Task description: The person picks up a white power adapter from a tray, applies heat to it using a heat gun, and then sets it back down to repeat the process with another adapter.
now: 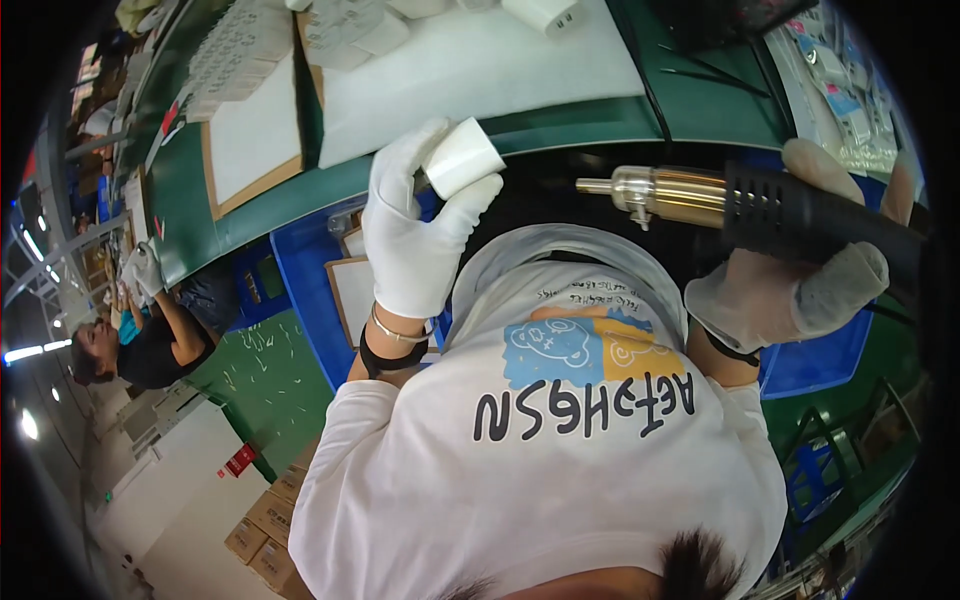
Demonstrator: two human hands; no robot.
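My left hand (pixel 412 250), in a white glove, pinches a small white block (pixel 466 160) with rounded edges, like a charger adapter, between thumb and fingers. It is tilted above the near edge of the table. My right hand (pixel 755 295), gloved with paler coverings on its fingers, is closed round the black handle of a hot-air gun (pixel 690 197). The gun's shiny metal barrel and thin nozzle point left toward the white block, with a gap between them. Part of the right hand's grip is hidden behind the handle.
A white foam sheet (pixel 480 75) lies on the green table (pixel 235 232), with several white adapters (pixel 541 14) at its far side. More stand in rows (pixel 235 55) at the left. Blue bins (pixel 310 300) sit below the table edge. Another person (pixel 150 345) works at far left.
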